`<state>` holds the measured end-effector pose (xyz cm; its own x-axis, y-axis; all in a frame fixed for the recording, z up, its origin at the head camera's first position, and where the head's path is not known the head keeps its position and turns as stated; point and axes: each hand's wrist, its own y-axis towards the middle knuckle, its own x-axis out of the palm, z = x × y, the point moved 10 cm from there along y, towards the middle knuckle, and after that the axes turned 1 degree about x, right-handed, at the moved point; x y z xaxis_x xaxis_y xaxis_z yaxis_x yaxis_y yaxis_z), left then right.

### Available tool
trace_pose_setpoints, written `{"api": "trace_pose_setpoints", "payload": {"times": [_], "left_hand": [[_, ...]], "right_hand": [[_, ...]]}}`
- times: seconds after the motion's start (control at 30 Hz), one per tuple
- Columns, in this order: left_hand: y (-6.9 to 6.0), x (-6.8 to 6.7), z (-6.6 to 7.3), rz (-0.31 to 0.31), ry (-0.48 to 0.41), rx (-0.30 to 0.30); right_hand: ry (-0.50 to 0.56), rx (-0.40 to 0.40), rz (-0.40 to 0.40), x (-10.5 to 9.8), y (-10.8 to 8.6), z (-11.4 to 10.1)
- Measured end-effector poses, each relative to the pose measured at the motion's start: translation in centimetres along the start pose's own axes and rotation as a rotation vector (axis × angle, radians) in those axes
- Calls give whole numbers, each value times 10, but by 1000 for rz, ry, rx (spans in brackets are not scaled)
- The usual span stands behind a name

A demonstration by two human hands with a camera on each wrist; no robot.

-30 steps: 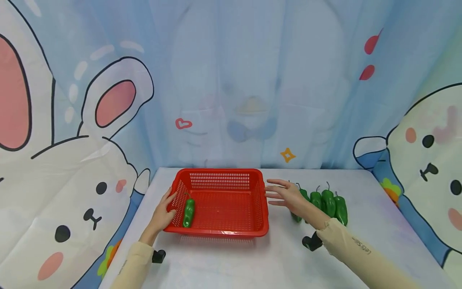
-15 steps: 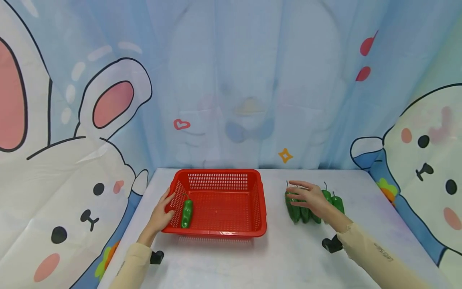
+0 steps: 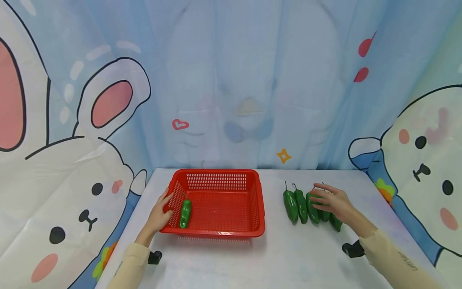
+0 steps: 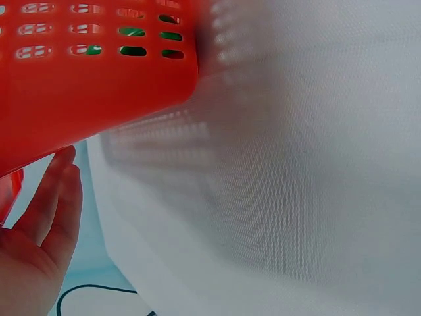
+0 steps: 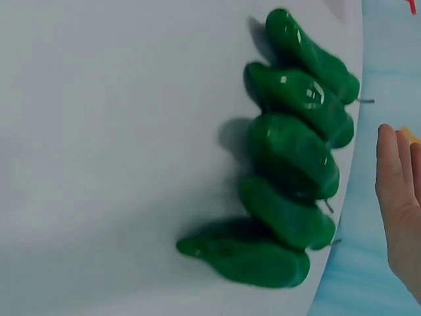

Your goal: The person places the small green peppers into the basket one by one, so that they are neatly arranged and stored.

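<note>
My left hand (image 3: pixel 158 216) rests at the left side of a red plastic basket (image 3: pixel 216 233), its fingers straight against the rim; in the left wrist view the straight fingers (image 4: pixel 62 197) touch the basket's underside of the rim. One green pepper (image 3: pixel 185 213) lies inside the basket near its left wall. To the right, several green peppers (image 3: pixel 290 206) lie side by side in a row on the table. My right hand (image 3: pixel 335 202) hovers over the right part of that row with spread, relaxed fingers and holds nothing. It partly hides the rightmost peppers, which the right wrist view shows whole, such as a plump pepper (image 5: pixel 293 155).
A white-covered table (image 3: pixel 216 265) bears everything. Behind it hangs a pale blue curtain (image 3: pixel 231 80) with cartoon rabbits. Black camera mounts (image 3: pixel 353 249) sit below both wrists.
My right hand has moved from beside the basket's right rim rightward over the row of peppers, uncovering the left ones. My left hand stays at the basket. The head view has shifted slightly.
</note>
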<state>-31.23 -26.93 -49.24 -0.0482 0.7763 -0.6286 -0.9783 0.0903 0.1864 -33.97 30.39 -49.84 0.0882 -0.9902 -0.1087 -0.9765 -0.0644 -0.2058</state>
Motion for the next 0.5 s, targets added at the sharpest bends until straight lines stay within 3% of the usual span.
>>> {"api": "trace_pose_setpoints", "payload": {"times": [0.3,0.5], "left_hand": [[0,1,-4,-11,-1,-15],[1,2,-5,-14,-3,-17]], "right_hand": [[-34,15,80,-39,-7,14],[17,60,118,-65,-10,30]]}}
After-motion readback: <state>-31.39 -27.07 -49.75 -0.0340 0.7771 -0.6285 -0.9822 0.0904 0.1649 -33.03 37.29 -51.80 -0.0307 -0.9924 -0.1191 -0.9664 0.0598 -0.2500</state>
